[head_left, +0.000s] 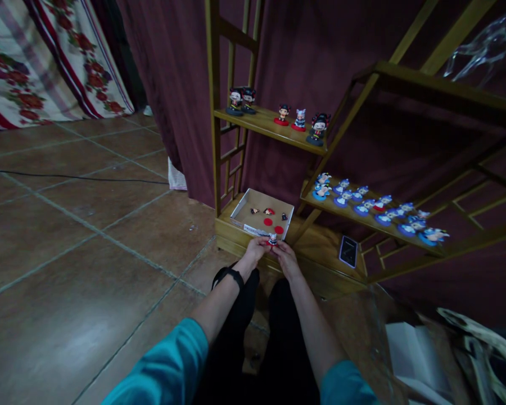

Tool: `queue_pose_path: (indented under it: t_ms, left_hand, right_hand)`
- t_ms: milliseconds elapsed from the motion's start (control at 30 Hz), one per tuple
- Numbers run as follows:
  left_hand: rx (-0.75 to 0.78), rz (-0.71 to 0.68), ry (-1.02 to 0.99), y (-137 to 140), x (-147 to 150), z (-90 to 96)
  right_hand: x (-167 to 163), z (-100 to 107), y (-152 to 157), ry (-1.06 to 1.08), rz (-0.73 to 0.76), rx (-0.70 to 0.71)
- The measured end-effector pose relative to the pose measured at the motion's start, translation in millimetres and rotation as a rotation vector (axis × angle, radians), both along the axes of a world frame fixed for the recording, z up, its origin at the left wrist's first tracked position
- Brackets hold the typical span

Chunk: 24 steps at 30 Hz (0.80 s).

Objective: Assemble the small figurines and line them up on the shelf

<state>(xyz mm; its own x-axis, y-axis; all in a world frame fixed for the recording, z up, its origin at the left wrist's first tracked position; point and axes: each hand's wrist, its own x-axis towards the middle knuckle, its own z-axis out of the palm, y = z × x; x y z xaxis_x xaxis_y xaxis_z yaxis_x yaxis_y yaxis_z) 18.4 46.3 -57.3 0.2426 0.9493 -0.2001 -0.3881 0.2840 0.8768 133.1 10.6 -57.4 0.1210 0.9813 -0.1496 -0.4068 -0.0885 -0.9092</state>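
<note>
Between my two hands, just in front of the shallow box, is a small white-haired figurine (272, 239) on a red base. My left hand (257, 247) grips it from the left side. From the right, my right hand (285, 256) holds the same figurine with its fingers. The open cardboard box (240, 212) rests on the low shelf and contains small dark-haired figurine pieces (269, 211) and loose red round bases (279, 230). A dark band is around my left wrist.
The upper shelf (261, 122) carries several figurines, one of them a dark-haired figurine (319, 129) at its right end. Several blue-and-white figurines (364, 207) stand on the middle shelf. A phone (348, 251) lies on the low shelf. A white box (417, 360) is on the floor at right.
</note>
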Motion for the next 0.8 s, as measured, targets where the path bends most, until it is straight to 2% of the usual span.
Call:
queue_pose_path:
  t_ms: [367,633,800]
  left_hand:
    - [-0.016,-0.052,0.0,0.7,0.5,1.4]
    - [-0.039,-0.013,0.005,-1.5,0.8,6.5]
    - [-0.038,-0.013,-0.014,-0.7,1.8,3.2]
  right_hand:
    - [3.5,0.5,3.2,0.019,0.025,0.015]
    - [6.1,-3.8,3.6,0.019,0.049,0.015]
    - [5.7,-2.3,2.7,0.022,0.06,0.02]
